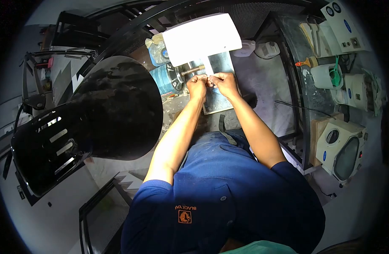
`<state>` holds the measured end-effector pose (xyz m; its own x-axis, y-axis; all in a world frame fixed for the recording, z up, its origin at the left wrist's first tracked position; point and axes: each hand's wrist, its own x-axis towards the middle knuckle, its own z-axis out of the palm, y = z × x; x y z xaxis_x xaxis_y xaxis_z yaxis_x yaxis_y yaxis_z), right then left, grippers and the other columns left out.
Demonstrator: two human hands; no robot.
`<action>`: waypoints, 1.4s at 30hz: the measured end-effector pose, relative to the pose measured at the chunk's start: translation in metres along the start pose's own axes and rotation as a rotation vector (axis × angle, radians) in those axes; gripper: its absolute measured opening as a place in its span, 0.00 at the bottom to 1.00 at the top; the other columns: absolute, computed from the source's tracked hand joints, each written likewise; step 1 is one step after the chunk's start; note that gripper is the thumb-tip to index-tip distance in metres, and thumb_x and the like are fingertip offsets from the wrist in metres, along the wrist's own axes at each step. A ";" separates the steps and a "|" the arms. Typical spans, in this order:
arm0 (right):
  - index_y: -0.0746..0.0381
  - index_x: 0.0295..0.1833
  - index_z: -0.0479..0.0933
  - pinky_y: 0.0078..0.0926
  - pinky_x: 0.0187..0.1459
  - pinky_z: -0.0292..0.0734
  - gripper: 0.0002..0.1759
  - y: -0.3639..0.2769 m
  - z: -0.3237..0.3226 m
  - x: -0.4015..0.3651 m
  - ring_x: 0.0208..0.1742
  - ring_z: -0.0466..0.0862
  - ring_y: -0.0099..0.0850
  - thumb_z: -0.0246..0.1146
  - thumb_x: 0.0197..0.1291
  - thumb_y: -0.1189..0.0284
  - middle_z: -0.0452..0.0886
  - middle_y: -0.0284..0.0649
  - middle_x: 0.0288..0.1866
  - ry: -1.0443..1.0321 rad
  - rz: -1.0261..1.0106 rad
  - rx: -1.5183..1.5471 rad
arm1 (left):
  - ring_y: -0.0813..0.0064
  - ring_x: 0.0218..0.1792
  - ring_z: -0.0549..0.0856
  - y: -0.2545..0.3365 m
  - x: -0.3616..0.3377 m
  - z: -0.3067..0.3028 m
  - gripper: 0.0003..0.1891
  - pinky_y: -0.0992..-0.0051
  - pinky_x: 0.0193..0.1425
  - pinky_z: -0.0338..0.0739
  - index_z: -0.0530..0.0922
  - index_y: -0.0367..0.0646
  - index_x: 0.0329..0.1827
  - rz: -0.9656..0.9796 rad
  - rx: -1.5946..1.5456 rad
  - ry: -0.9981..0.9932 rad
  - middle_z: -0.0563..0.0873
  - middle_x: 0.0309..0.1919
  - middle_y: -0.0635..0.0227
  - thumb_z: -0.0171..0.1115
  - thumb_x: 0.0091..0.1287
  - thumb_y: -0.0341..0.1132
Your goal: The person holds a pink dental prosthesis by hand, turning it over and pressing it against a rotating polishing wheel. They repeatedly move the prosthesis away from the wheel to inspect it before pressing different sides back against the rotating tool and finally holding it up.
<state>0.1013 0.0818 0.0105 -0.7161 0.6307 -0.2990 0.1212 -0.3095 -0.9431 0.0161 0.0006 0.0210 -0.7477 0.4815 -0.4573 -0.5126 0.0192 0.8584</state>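
My left hand (pixel 197 86) and my right hand (pixel 225 84) meet fingertip to fingertip over a metal tray (pixel 220 101). The fingers of both are closed in a pinch. Something small may be between them, but it is too small and too hidden to name. Just left of my hands is a blue motor-like machine (pixel 162 79), whose brownish shaft (pixel 193 70) points toward the tray. A bright white panel (pixel 203 37) stands above and beyond my hands.
A large black lamp shade (pixel 118 106) fills the left side. On the right bench (pixel 294 46) are a brush (pixel 306 62), a white tub (pixel 323 77) with a green scoop (pixel 335 78), and a boxy machine (pixel 340 148). White jugs (pixel 267 50) sit beyond the tray.
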 end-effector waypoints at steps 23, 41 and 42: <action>0.70 0.34 0.80 0.17 0.27 0.74 0.06 -0.006 -0.002 0.003 0.27 0.81 0.20 0.62 0.57 0.77 0.84 0.38 0.28 0.041 0.062 -0.074 | 0.73 0.20 0.81 0.000 0.001 0.001 0.04 0.77 0.26 0.79 0.75 0.32 0.31 -0.121 -0.084 0.051 0.82 0.23 0.59 0.55 0.64 0.23; 0.70 0.38 0.81 0.17 0.28 0.75 0.07 -0.024 0.005 -0.010 0.27 0.81 0.20 0.62 0.59 0.77 0.84 0.38 0.29 -0.047 -0.017 -0.128 | 0.72 0.26 0.82 0.003 -0.012 -0.019 0.03 0.74 0.34 0.81 0.76 0.32 0.36 0.016 -0.089 -0.061 0.83 0.28 0.60 0.54 0.65 0.23; 0.70 0.38 0.81 0.16 0.28 0.75 0.07 -0.035 0.007 -0.020 0.26 0.80 0.20 0.62 0.59 0.76 0.84 0.37 0.29 -0.093 -0.101 -0.132 | 0.72 0.27 0.83 0.010 -0.022 -0.023 0.04 0.74 0.35 0.81 0.75 0.32 0.38 0.115 -0.108 -0.121 0.83 0.28 0.61 0.54 0.66 0.24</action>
<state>0.1062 0.0749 0.0508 -0.7888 0.5836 -0.1928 0.1301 -0.1479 -0.9804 0.0174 -0.0301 0.0337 -0.7512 0.5770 -0.3207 -0.4736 -0.1327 0.8707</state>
